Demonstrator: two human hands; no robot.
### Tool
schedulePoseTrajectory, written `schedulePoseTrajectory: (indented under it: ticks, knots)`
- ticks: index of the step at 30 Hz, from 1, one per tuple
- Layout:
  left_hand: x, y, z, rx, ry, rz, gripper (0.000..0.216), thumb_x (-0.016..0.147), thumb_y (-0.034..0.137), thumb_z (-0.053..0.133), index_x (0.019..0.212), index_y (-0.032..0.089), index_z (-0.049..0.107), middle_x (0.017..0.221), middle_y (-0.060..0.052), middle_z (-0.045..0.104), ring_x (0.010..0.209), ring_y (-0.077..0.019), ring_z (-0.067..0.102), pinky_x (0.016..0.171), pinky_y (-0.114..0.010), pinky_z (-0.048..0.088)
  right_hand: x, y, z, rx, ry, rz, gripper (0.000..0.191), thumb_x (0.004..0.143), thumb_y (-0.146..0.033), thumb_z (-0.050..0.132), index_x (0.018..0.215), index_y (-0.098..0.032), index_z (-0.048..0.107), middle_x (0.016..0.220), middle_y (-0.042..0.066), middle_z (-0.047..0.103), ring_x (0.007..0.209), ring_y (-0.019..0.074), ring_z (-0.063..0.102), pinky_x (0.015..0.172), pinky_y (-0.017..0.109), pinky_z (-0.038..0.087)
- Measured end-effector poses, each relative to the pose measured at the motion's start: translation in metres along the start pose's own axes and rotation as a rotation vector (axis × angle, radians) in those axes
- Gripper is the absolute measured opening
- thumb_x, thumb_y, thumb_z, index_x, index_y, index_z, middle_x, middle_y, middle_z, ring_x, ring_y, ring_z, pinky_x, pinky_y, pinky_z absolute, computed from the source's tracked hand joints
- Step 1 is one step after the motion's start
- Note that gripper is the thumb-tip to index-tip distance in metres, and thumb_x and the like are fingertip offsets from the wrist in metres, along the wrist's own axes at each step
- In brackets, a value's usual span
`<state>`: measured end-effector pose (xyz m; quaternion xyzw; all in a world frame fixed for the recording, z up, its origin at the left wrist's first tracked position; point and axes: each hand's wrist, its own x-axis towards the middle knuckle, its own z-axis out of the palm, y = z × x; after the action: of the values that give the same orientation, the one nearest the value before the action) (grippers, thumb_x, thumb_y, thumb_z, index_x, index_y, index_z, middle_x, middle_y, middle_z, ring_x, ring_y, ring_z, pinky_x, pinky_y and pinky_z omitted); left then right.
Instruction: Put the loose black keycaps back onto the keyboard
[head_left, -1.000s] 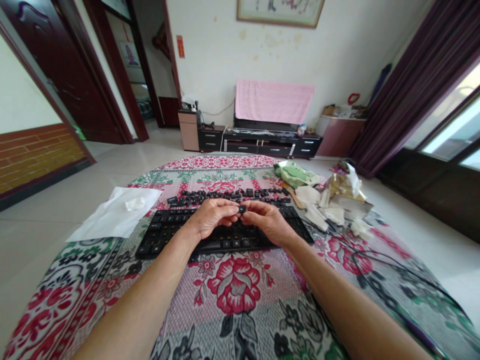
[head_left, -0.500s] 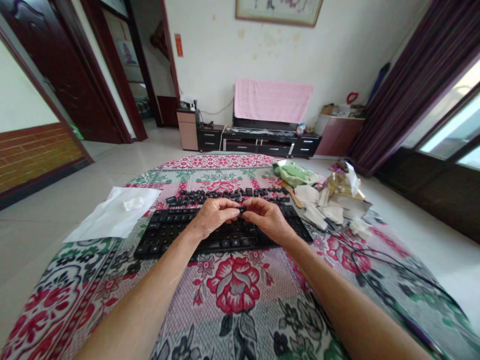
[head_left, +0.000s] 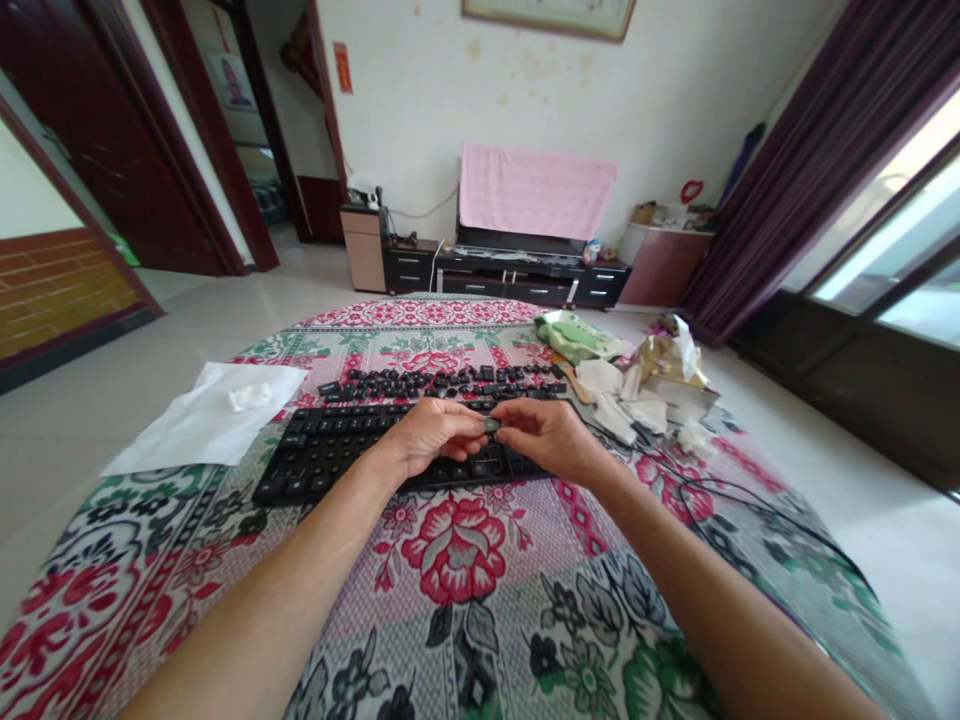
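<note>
A small dark keycap (head_left: 491, 425) is pinched between the fingertips of both hands, above a black keyboard (head_left: 315, 460). My left hand (head_left: 431, 437) grips it from the left, fingers curled. From the right, my right hand (head_left: 544, 432) holds it between thumb and fingers. Several keys of the keyboard are off, leaving bare sockets, while others are in place along its top and bottom rows. My hands hide the middle of the board. Behind the keyboard lies a long scatter of loose black keycaps (head_left: 420, 382).
A white sheet (head_left: 176, 425) bears a crumpled tissue (head_left: 250, 397) at left. To the right are pale cloths (head_left: 615, 415), a green bag (head_left: 577, 338), a gold tissue pack (head_left: 671, 370) and a black cable (head_left: 757, 500). Everything rests on a flowered tablecloth (head_left: 457, 545).
The view has shifted slightly, so the keyboard and room appear a little left and higher. Both hands still pinch the keycap, which has been turned to show a greyer face.
</note>
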<state>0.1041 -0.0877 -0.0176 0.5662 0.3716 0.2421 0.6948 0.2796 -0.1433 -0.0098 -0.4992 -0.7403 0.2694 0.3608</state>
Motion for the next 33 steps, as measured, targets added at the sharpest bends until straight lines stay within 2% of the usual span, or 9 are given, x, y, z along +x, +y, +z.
schedulePoseTrajectory:
  ticks: [6,14,19,23,27,33]
  knots:
    - [-0.001,0.002,-0.004,-0.064,-0.039,-0.11,0.018,0.063,0.025,0.063,0.074,0.011,0.062,0.067,-0.005,0.064,0.052,-0.0076,0.057,0.044,-0.017,0.042,0.002,0.006,0.001,0.333,-0.111,0.151,0.022,0.071,-0.025,0.055,0.091,-0.017,0.06,0.078,0.001,0.061,0.068,0.0083,0.055,0.065,0.023,0.044]
    - [-0.001,0.002,-0.008,-0.067,-0.038,-0.149,0.018,0.062,0.024,0.064,0.073,0.011,0.061,0.065,-0.004,0.064,0.051,-0.0079,0.056,0.044,-0.018,0.042,0.002,0.009,0.003,0.386,-0.148,0.197,0.026,0.07,-0.028,0.057,0.094,-0.017,0.058,0.076,0.001,0.06,0.067,0.009,0.054,0.065,0.024,0.044]
    - [-0.001,0.0,-0.003,0.129,-0.036,-0.094,0.018,0.062,0.029,0.061,0.067,0.012,0.061,0.064,-0.004,0.063,0.05,-0.0077,0.054,0.043,-0.018,0.038,0.001,0.006,0.002,0.21,-0.148,0.163,0.021,0.07,-0.027,0.056,0.087,-0.016,0.058,0.064,-0.002,0.055,0.056,0.0066,0.047,0.051,0.02,0.037]
    - [-0.003,0.002,0.001,0.377,0.01,0.039,0.023,0.065,0.035,0.056,0.06,0.012,0.06,0.056,-0.001,0.058,0.043,-0.0058,0.045,0.038,-0.018,0.029,-0.003,0.002,-0.006,0.021,-0.234,0.158,0.016,0.071,-0.025,0.052,0.082,-0.016,0.059,0.059,-0.003,0.051,0.051,0.0057,0.041,0.045,0.019,0.031]
    - [-0.005,0.004,-0.002,0.455,0.064,0.088,0.024,0.065,0.037,0.055,0.062,0.014,0.06,0.049,0.003,0.051,0.039,-0.0045,0.037,0.038,-0.019,0.026,-0.006,0.0,-0.011,-0.101,-0.304,0.139,0.015,0.07,-0.021,0.052,0.081,-0.016,0.061,0.063,-0.002,0.054,0.053,0.0063,0.044,0.048,0.019,0.034]
    - [-0.007,0.005,-0.001,0.541,0.057,0.097,0.022,0.065,0.036,0.054,0.065,0.015,0.062,0.048,0.003,0.051,0.04,-0.005,0.037,0.04,-0.019,0.028,-0.005,0.001,-0.01,-0.276,-0.311,0.028,0.017,0.065,-0.017,0.057,0.079,-0.019,0.065,0.077,0.0,0.057,0.059,0.0065,0.049,0.054,0.019,0.037]
